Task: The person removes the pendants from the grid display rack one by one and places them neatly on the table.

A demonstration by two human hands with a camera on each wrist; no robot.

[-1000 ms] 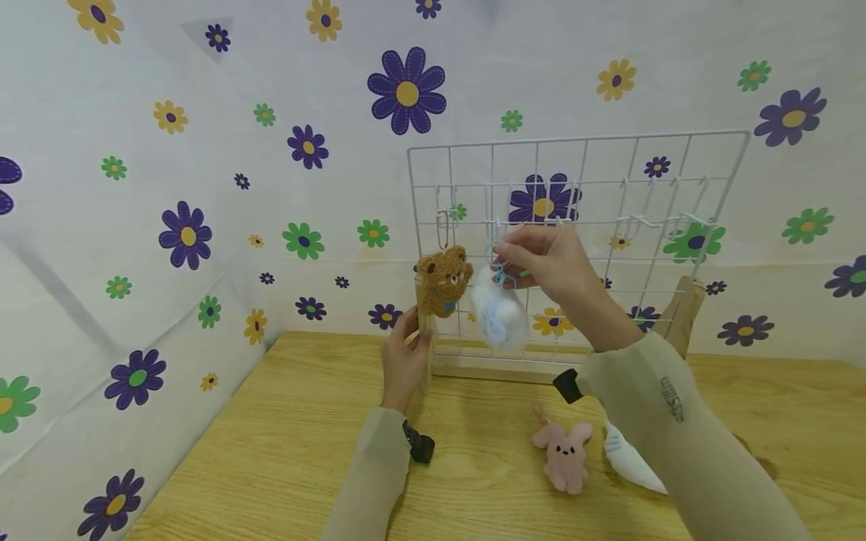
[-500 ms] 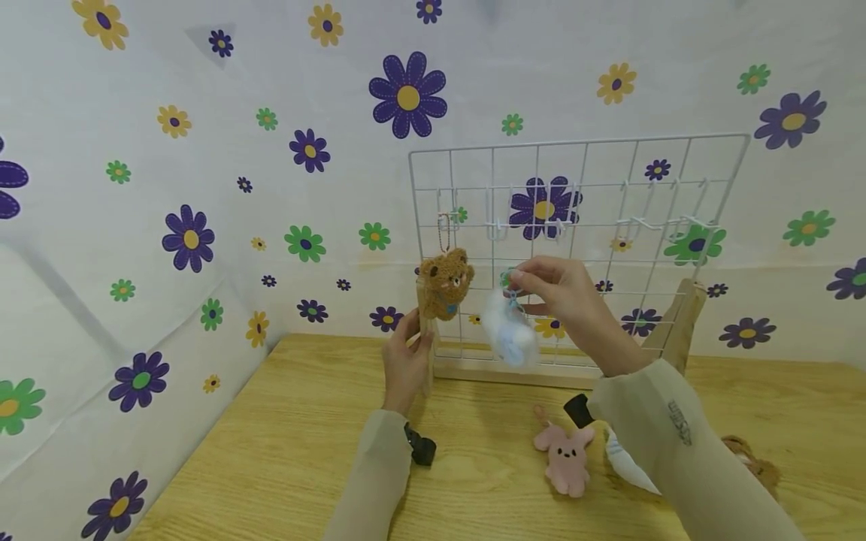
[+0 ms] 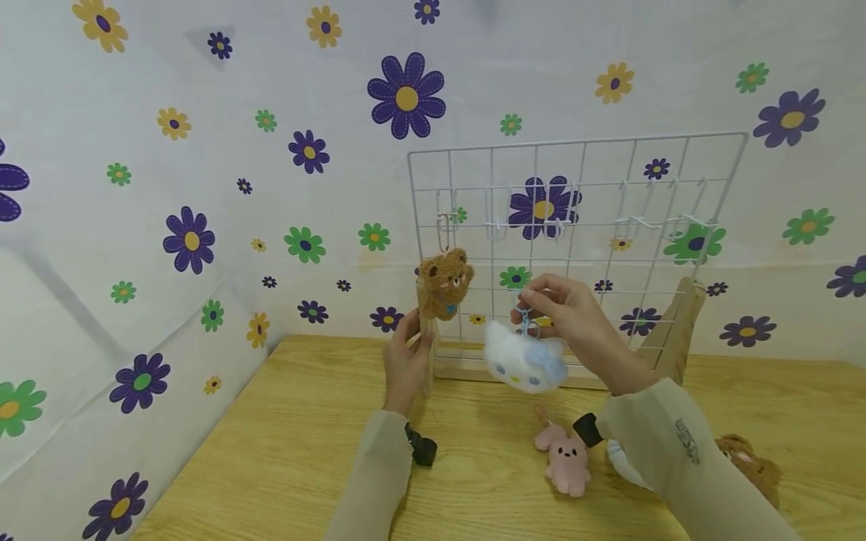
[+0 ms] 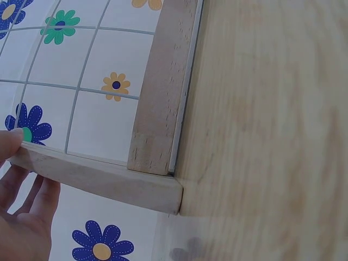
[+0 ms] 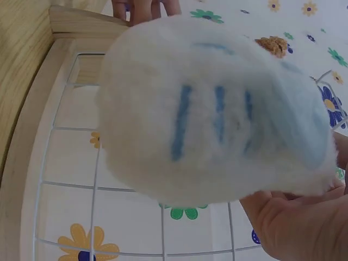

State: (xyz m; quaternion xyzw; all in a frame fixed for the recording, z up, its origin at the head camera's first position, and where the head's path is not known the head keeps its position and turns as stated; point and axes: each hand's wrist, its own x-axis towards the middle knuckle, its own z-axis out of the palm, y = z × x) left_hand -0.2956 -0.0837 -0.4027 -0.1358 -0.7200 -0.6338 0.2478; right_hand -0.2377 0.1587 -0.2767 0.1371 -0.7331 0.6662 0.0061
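Note:
My right hand (image 3: 578,319) pinches the light blue ring and chain of a white plush cat-head keychain (image 3: 517,357) with a blue bow. The plush dangles in front of the wire grid rack (image 3: 575,142), below its hooks. The right wrist view shows the fluffy back of the keychain (image 5: 147,119) with several blue stripes. At the rack's left side, my left hand (image 3: 404,368) grips the wooden post (image 4: 103,176), thumb on one face and fingers on the other. Just above that hand, a brown plush bear keychain (image 3: 448,284) hangs by a bead chain from a hook.
A pink plush rabbit keychain (image 3: 567,462) lies on the wooden table (image 3: 284,451) in front of the rack. Partly behind my right sleeve are a white plush (image 3: 624,462) and another brown plush bear (image 3: 756,467). Several white hooks (image 3: 497,229) stick out from the grid.
My right hand has moved down and to the right, carrying the cat keychain away from the hook; the plush has turned so its face shows. The left hand stays on the post.

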